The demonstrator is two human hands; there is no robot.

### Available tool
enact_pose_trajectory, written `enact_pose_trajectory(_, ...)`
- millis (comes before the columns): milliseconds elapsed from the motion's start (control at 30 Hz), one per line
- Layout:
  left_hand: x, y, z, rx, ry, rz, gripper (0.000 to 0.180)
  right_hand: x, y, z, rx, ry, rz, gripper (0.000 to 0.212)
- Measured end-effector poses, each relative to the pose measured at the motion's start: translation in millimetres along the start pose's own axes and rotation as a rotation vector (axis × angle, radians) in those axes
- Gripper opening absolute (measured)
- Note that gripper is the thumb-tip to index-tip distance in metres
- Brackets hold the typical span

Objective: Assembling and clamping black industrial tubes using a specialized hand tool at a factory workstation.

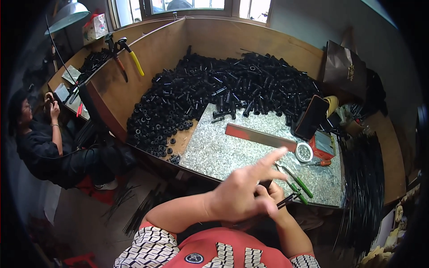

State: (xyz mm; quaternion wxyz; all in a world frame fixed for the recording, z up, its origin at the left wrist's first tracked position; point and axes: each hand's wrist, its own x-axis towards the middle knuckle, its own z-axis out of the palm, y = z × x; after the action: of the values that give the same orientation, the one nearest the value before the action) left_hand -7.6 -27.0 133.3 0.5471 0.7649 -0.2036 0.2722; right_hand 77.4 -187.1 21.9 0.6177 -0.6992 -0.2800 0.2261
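Above the slab's near edge, my left hand (239, 190) is open. Its index finger and thumb stretch to the right. Behind it, partly covered, my right hand (276, 193) has its fingers curled around thin black rods (288, 201), whose ends stick out to the right. A dark piece shows between the two hands, too hidden to name. Just beyond my right hand, green-handled pliers (300, 186) lie on the speckled stone slab (205, 152). Farther back on the slab rest a flat metal bar (257, 136) and a white round dish (304, 152) of small shiny parts.
A large heap of black tubular parts (232, 80) fills the wooden-walled bench. Right of the slab are a phone (312, 117), a red box (322, 145), a screwdriver (319, 164) and long black rods (364, 178). Hammers (129, 56) hang at left, where another person (44, 138) sits.
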Motion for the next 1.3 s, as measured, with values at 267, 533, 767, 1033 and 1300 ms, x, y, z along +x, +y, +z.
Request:
enact_pose_trajectory(267,2,-185,-118,1.099,0.323,-0.463,0.019,1,3,1,0.022,0.003,0.010,0.015)
enact_pose_trajectory(533,12,-227,-133,1.286,0.277,-0.632,0.020,2,-4,-2,-0.088,0.036,-0.017,0.019)
enact_pose_trajectory(767,11,-234,-137,1.322,0.211,-0.598,0.018,1,-3,-2,-0.023,0.023,0.013,0.019)
enact_pose_trajectory(1033,7,-230,-133,1.254,0.237,-0.682,0.027,-3,-1,-5,-0.061,-0.003,-0.016,0.023)
enact_pose_trajectory(1300,0,-213,-122,1.194,0.283,-0.520,0.030,-3,-3,-5,-0.086,0.015,-0.021,0.022)
